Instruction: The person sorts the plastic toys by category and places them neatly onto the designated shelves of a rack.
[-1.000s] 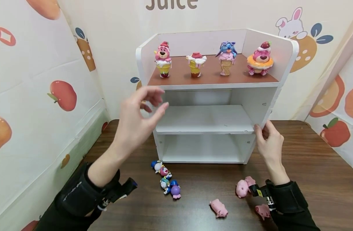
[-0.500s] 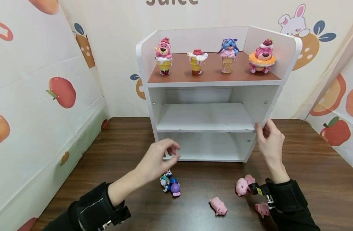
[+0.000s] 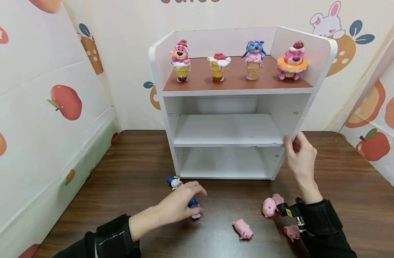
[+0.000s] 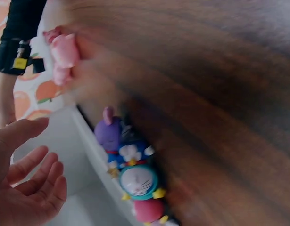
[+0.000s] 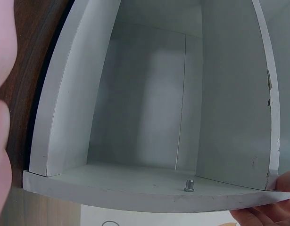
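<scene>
My left hand (image 3: 181, 204) hovers over a small group of figurines on the table, fingers spread and loosely bent. A purple figurine (image 3: 195, 208) shows beside its thumb, and a blue-and-white one (image 3: 174, 182) peeks out behind it. In the left wrist view the row includes the purple figurine (image 4: 108, 135), a teal-hooded one (image 4: 137, 181) and a red one (image 4: 148, 210); the hand (image 4: 29, 174) touches none there. My right hand (image 3: 301, 157) grips the right side panel of a white shelf (image 3: 229, 129), thumb inside and fingers outside, as the right wrist view shows.
Ice-cream and bear figurines stand on the shelf's brown top board (image 3: 235, 84). Several pink toy pigs (image 3: 243, 229) lie on the wooden table (image 3: 135, 157), some by the right wrist. A patterned wall covering (image 3: 29, 71) rises at the left.
My left hand has come down from beside the shelf's upper left, past its lower left corner, to the figurines on the table. My right hand keeps its grip on the side panel.
</scene>
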`<state>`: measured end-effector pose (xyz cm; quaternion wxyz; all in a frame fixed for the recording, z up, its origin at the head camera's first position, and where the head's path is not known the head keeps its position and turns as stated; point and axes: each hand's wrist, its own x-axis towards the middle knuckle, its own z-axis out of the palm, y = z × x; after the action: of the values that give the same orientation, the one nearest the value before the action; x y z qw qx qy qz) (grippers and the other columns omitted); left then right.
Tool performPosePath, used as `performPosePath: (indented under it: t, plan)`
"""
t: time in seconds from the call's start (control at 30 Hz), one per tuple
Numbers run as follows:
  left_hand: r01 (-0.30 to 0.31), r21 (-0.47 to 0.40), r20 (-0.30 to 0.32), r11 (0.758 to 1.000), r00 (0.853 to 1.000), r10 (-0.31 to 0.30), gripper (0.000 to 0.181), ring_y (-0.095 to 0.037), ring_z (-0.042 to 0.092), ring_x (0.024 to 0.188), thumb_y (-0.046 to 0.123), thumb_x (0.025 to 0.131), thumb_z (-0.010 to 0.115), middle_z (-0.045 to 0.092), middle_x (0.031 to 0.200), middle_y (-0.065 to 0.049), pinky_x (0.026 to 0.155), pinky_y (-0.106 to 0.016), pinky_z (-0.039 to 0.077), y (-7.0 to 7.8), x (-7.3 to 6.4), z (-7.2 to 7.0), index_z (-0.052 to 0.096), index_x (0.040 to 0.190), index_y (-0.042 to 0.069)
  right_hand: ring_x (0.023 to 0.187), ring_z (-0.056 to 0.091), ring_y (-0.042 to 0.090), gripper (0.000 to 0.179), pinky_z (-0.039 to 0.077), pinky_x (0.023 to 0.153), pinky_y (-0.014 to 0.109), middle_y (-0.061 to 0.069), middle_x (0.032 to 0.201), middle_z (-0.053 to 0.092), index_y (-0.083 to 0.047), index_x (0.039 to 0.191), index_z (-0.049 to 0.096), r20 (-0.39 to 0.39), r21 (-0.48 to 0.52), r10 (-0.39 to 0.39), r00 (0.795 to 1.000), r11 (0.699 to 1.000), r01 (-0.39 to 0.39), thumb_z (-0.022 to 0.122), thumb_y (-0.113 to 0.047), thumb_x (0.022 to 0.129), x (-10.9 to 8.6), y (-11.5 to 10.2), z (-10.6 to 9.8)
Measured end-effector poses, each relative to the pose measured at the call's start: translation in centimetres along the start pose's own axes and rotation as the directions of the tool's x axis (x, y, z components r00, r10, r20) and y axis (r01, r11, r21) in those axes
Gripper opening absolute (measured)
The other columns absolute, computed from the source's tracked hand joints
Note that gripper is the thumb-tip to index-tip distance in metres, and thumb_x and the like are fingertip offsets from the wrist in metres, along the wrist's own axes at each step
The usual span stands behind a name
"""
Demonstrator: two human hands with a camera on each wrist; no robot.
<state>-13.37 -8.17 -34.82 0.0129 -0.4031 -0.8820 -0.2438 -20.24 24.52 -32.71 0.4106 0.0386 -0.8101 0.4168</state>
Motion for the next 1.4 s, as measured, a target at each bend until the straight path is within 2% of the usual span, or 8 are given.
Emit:
performPosePath:
  t: [0.1, 0.2, 0.43, 0.57, 0.83, 1.07, 1.27, 1.4]
  plan:
    - [-0.017, 0.09, 0.058, 0.996, 0.998, 0.012, 0.032, -0.01, 0.049, 0.09, 0.016, 0.073, 0.071, 0.053, 0.096, 0.0, 0.078, -0.02, 0.042, -0.1, -0.4, 0.6, 0.06, 0.1, 0.005, 0.075, 0.046, -0.02, 0.025, 0.037, 0.062, 0.002, 0.023, 0.095, 0.062, 0.006, 0.108, 0.057, 0.003, 0.003, -0.003, 1.0, 1.0, 0.003, 0.052, -0.007, 0.087, 0.0, 0.0, 0.0]
    - [-0.061, 0.199, 0.102, 0.978, 0.994, 0.041, 0.036, -0.01, 0.047, 0.087, 0.018, 0.071, 0.074, 0.052, 0.096, 0.001, 0.078, -0.021, 0.041, -0.3, -0.7, 1.1, 0.059, 0.101, 0.005, 0.076, 0.045, -0.02, 0.025, 0.037, 0.062, 0.002, 0.023, 0.096, 0.062, 0.005, 0.108, 0.057, 0.004, 0.002, -0.001, 1.0, 1.0, 0.001, 0.052, -0.008, 0.087, 0.1, -0.1, 0.0]
    - [-0.161, 0.44, 0.135, 0.884, 0.985, 0.112, 0.036, -0.011, 0.047, 0.079, 0.02, 0.06, 0.08, 0.046, 0.084, 0.003, 0.074, -0.024, 0.041, -0.7, -0.9, 2.0, 0.058, 0.087, 0.009, 0.076, 0.045, -0.019, 0.025, 0.037, 0.062, 0.002, 0.022, 0.096, 0.062, 0.006, 0.107, 0.056, 0.003, 0.001, -0.002, 1.0, 1.0, 0.002, 0.052, -0.007, 0.087, 0.1, -0.1, 0.0]
    - [-0.163, 0.474, 0.137, 0.865, 0.984, 0.111, 0.034, -0.011, 0.047, 0.077, 0.018, 0.057, 0.08, 0.043, 0.08, 0.005, 0.068, -0.024, 0.041, -0.9, -1.1, 2.5, 0.056, 0.081, 0.012, 0.075, 0.046, -0.019, 0.024, 0.037, 0.062, 0.002, 0.023, 0.095, 0.062, 0.006, 0.107, 0.056, 0.001, 0.003, -0.004, 1.0, 1.0, 0.004, 0.052, -0.007, 0.087, 0.1, -0.1, -0.1]
    - [-0.147, 0.464, 0.089, 0.874, 0.989, 0.118, 0.025, -0.012, 0.046, 0.074, 0.013, 0.059, 0.078, 0.043, 0.077, 0.005, 0.065, -0.023, 0.039, -1.1, -1.1, 3.2, 0.058, 0.074, 0.013, 0.08, 0.058, -0.001, 0.025, 0.038, 0.062, 0.002, 0.021, 0.095, 0.063, 0.005, 0.107, 0.057, 0.003, -0.011, 0.004, 1.0, 1.0, -0.004, 0.052, -0.01, 0.088, 0.0, 0.0, -0.1]
    - [-0.143, 0.456, 0.063, 0.878, 0.99, 0.129, 0.015, -0.012, 0.045, 0.071, 0.014, 0.068, 0.074, 0.045, 0.074, 0.005, 0.065, -0.022, 0.039, -1.1, -1.1, 3.6, 0.06, 0.072, 0.013, 0.074, 0.051, -0.014, 0.023, 0.037, 0.06, 0.002, 0.022, 0.093, 0.063, 0.006, 0.105, 0.057, 0.001, 0.003, 0.002, 1.0, 1.0, -0.002, 0.053, -0.008, 0.087, 0.0, 0.1, 0.0]
    - [-0.098, 0.342, 0.054, 0.935, 0.995, 0.085, 0.013, -0.009, 0.046, 0.071, 0.014, 0.069, 0.072, 0.045, 0.075, 0.005, 0.064, -0.02, 0.041, -0.9, -0.9, 3.2, 0.062, 0.076, 0.01, 0.077, 0.057, -0.002, 0.024, 0.038, 0.061, 0.003, 0.021, 0.095, 0.063, 0.005, 0.107, 0.057, 0.005, -0.009, 0.006, 1.0, 1.0, -0.006, 0.053, -0.009, 0.087, 0.0, 0.1, 0.0]
    - [-0.054, 0.191, 0.064, 0.98, 0.997, 0.042, 0.018, -0.007, 0.048, 0.076, 0.014, 0.072, 0.069, 0.05, 0.081, 0.002, 0.067, -0.015, 0.042, -0.9, -0.7, 2.8, 0.064, 0.086, 0.004, 0.076, 0.054, -0.008, 0.024, 0.038, 0.06, 0.002, 0.021, 0.094, 0.063, 0.005, 0.106, 0.057, 0.0, -0.006, 0.005, 1.0, 1.0, -0.005, 0.053, -0.009, 0.087, 0.0, 0.1, 0.0]
